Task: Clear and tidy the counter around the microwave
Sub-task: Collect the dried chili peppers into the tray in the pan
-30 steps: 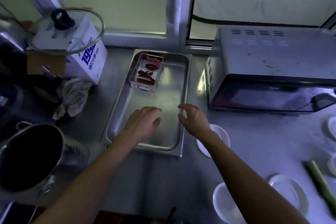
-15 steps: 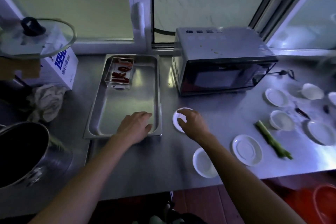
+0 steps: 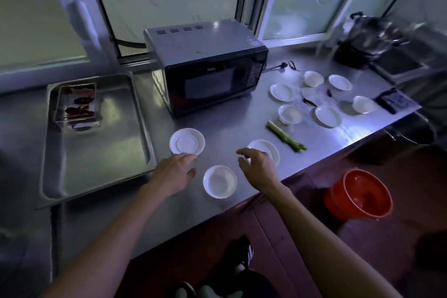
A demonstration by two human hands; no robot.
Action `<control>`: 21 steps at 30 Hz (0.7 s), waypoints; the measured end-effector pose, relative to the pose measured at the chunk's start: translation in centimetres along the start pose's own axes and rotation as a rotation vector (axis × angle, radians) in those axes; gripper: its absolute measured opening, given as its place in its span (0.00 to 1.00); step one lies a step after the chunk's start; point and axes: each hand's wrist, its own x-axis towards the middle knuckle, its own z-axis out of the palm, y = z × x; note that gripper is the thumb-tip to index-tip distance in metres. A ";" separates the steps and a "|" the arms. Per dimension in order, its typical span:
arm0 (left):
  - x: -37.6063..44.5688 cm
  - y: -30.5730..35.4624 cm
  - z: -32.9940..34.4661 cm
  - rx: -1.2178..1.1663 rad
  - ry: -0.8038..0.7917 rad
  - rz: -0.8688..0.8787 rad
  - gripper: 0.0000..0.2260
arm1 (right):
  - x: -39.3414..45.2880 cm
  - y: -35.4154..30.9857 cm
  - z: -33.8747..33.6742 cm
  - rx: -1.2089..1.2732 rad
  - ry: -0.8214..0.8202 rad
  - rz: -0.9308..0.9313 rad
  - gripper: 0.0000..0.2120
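Where hands [image 3: 176,172] hover: bowl [image 3: 219,181] between.

Nothing readable here tbh. The microwave [image 3: 205,68] has a tiny logo above its door and a sticker on top, both too blurry. The dark packet [image 3: 393,102] at the counter's right end has print, also unreadable.

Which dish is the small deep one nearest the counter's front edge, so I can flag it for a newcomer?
Start at the microwave and come straight toward the counter's front edge. Between the left hand and right hand sits a small white bowl. Unlike the flat saucer behind it, it has deep sides, and neither hand touches it.
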 end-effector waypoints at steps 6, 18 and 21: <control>4.8 7.5 0.7 0.025 -0.045 0.101 0.22 | -0.9 6.8 -4.1 0.054 0.091 0.117 0.14; 16.2 28.3 5.3 0.154 -0.150 0.283 0.20 | -0.3 25.0 -15.3 0.096 0.189 0.319 0.15; 18.7 32.5 5.9 0.174 -0.145 0.300 0.20 | 0.7 28.5 -18.3 0.080 0.212 0.320 0.15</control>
